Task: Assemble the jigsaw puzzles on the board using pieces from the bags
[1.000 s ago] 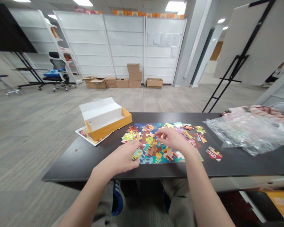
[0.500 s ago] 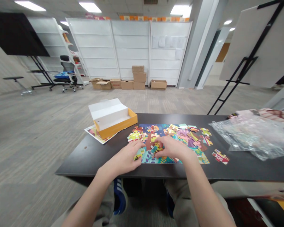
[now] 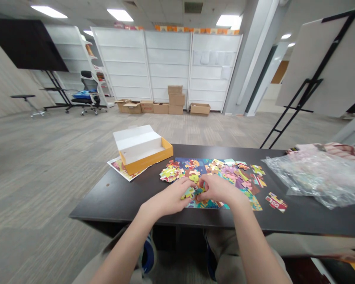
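My left hand (image 3: 174,196) is closed, its thumb and fingers around a yellow-green puzzle piece (image 3: 188,193). Close beside it, my right hand (image 3: 220,190) pinches a teal and green puzzle piece (image 3: 199,191). The two pieces are nearly touching; the fingers partly cover both, so I cannot tell whether they interlock. Under my hands lies a colourful picture sheet (image 3: 207,161), largely covered by loose pieces. A heap of yellow and red pieces (image 3: 170,172) sits left of my hands. Pink and purple pieces (image 3: 229,173) lie to the right.
An open yellow box (image 3: 149,161) with a white inside stands at the table's left, on a printed sheet (image 3: 117,167). A red barn piece (image 3: 276,202) lies on the dark table (image 3: 130,203) at right. Clear plastic bags (image 3: 319,173) fill the right side.
My left hand has moved right with the yellow-green piece, up to my right hand. My right hand keeps its piece and has shifted slightly right. The view has tilted up a little.
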Tool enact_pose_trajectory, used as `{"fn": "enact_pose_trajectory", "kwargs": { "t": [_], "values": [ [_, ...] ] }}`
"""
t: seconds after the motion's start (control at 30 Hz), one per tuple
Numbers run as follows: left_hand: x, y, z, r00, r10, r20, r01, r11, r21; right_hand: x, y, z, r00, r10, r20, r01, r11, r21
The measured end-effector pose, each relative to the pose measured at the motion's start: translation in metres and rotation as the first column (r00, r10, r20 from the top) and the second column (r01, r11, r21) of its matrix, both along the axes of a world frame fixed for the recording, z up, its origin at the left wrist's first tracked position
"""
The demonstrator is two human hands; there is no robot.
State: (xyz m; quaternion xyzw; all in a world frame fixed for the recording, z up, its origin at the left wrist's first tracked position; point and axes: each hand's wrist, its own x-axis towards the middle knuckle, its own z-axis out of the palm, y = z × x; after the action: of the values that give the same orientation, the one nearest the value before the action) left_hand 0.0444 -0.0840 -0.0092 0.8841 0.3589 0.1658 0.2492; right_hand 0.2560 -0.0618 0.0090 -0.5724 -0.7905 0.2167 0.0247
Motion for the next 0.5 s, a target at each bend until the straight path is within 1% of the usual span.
{"fn": "enact_pose_trajectory", "kwargs": {
  "t": [0.13,0.37,0.5],
  "values": [
    [-0.004,0.002,0.0,0.999,0.009,0.033,-0.009,1.0,-0.013,0.0,0.0,0.0,1.0,0.006,-0.014,-0.006,1.0,0.006],
    [-0.01,0.0,-0.008,0.996,0.039,0.084,-0.04,0.999,0.004,-0.001,0.0,0.0,0.999,-0.001,-0.048,0.001,1.0,-0.01],
    [-0.014,0.001,-0.004,0.991,0.061,0.121,-0.063,0.998,0.016,0.001,0.002,-0.001,0.998,0.007,-0.056,-0.009,1.0,-0.025]
  ]
}}
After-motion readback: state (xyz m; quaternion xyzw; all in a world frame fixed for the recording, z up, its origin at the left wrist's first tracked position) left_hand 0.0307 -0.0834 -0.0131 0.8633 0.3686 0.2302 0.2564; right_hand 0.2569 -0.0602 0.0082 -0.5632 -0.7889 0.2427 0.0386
